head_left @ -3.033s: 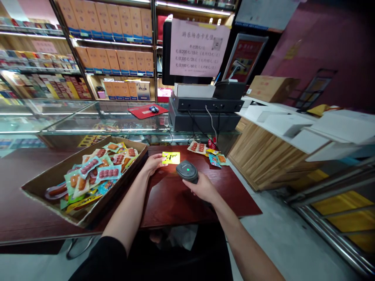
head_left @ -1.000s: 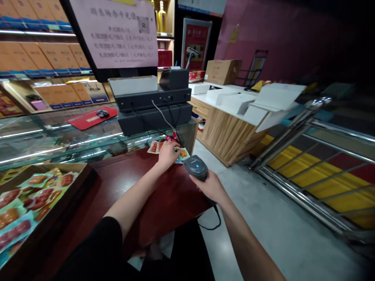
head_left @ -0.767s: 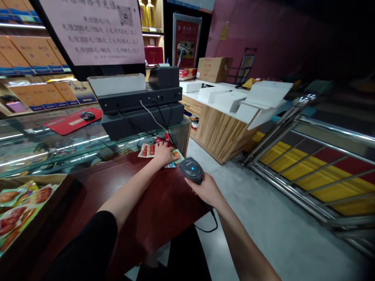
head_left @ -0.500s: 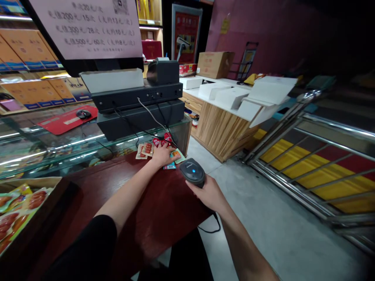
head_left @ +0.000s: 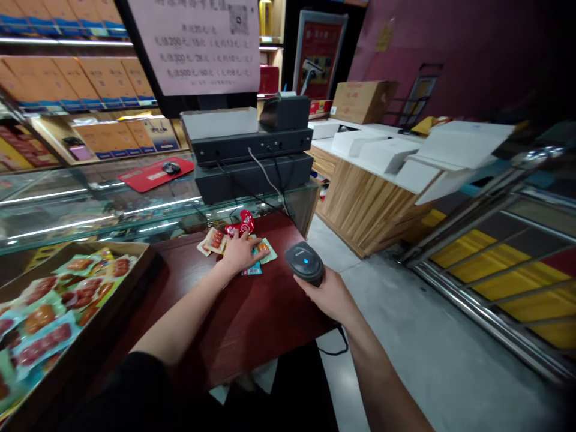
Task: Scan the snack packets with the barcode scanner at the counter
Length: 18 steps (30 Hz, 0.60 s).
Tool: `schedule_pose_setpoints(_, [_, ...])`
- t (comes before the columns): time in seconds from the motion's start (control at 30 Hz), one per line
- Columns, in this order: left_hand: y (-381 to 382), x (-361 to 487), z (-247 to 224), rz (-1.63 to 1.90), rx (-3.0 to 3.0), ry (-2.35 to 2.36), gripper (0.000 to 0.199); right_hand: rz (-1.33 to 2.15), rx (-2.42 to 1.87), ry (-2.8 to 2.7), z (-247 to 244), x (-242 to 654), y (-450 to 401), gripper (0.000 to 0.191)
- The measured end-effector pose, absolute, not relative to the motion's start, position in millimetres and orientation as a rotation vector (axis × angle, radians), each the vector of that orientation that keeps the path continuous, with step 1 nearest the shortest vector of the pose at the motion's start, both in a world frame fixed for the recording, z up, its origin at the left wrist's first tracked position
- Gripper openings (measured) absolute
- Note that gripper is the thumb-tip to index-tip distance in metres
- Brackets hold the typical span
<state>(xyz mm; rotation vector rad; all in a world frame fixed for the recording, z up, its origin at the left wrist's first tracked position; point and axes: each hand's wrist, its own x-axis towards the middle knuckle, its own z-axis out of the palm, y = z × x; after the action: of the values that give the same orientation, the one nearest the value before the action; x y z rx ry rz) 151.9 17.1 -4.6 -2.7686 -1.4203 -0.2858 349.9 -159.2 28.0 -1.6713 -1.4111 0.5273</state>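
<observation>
My left hand (head_left: pixel 239 253) lies on a small pile of snack packets, its fingers spread. Around it are red packets (head_left: pixel 245 222), a pale packet of small sausages (head_left: pixel 216 240), a light green packet (head_left: pixel 269 251) and a blue packet (head_left: pixel 252 269). Parts of the pile are hidden under the palm. My right hand (head_left: pixel 332 296) is wrapped round a black barcode scanner (head_left: pixel 305 263) with a blue light on top, held above the right side of the dark red table (head_left: pixel 265 312). The scanner's cord (head_left: pixel 335 352) hangs below the hand.
At the left stands a cardboard box (head_left: pixel 143 257) of similar packets. Behind the table is a glass counter (head_left: pixel 103 201) with a mouse (head_left: pixel 171 168) and black till equipment (head_left: pixel 252 174). A wooden cabinet (head_left: pixel 351 204) and metal railing (head_left: pixel 477 306) stand to the right.
The view has turned left, showing more of the box of packets. My left hand and the packets have come away from the table's far corner. My right hand still holds the scanner.
</observation>
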Motion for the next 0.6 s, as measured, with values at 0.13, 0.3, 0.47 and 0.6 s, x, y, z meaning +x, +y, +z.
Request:
schedule_pose_setpoints(0.13, [-20,93,-5,-0.304,-2.722,-1.489,0.057,0.636,-1.571,-1.492,36,318,-164,0.033])
schedule_pose_setpoints(0.3, [-50,47,-6,-0.402,-2.692,-1.587,0.055,0.703,-1.511,-1.568,50,272,-178,0.03])
schedule_pose_setpoints(0.47, [-65,30,-7,-0.629,-2.69,-1.589,0.065,0.528,-1.572,-1.633,49,251,-186,0.029])
schedule_pose_setpoints(0.6, [-84,23,1,-0.626,-2.766,-1.433,0.064,0.36,-1.631,-1.649,43,251,-188,0.029])
